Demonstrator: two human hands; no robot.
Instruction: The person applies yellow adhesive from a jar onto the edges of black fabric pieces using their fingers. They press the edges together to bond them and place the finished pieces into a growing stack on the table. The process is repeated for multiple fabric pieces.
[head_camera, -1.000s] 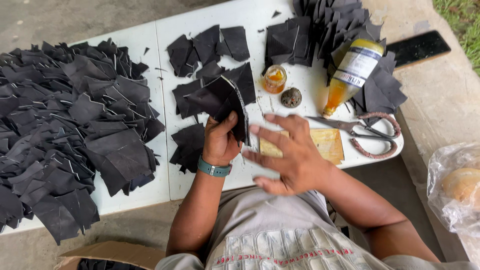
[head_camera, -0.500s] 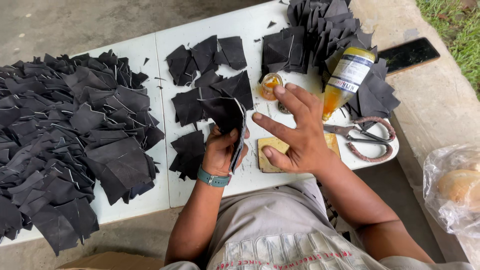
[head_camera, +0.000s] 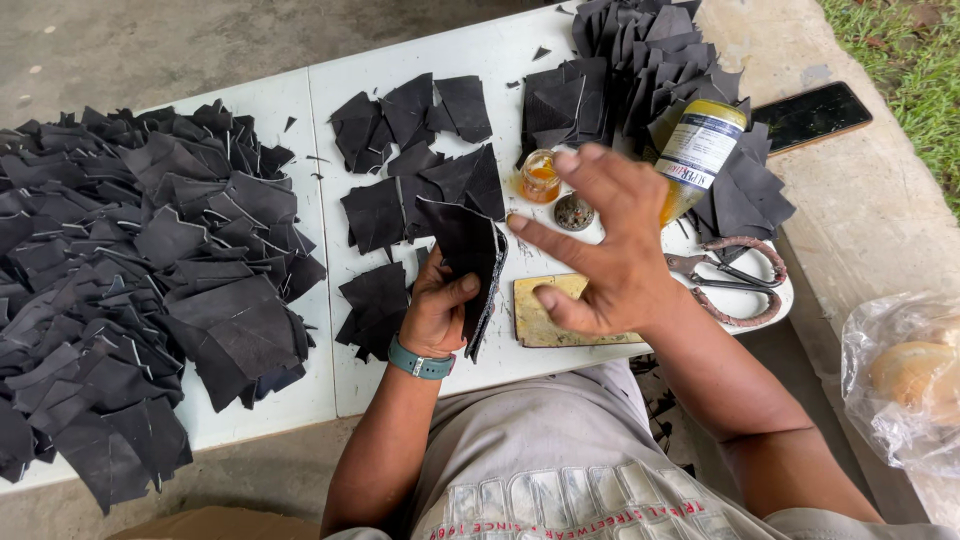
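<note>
Black leather piece (head_camera: 468, 262) held upright in left hand (head_camera: 437, 312), grip clamped on it, above the white bench (head_camera: 320, 330). Right hand (head_camera: 608, 250) fingers spread apart, empty, hovering over small glue cup (head_camera: 540, 176) and yellow pad (head_camera: 545, 312). Scissors (head_camera: 735, 282) just right of it.

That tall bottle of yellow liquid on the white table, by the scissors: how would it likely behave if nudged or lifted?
The bottle leans against a stack of black pieces, so a nudge could probably tip it. It looks largely full, likely heavy for its size. Its smooth wall and glossy label may be slippery. The right hand hovers beside it without touching.
</note>
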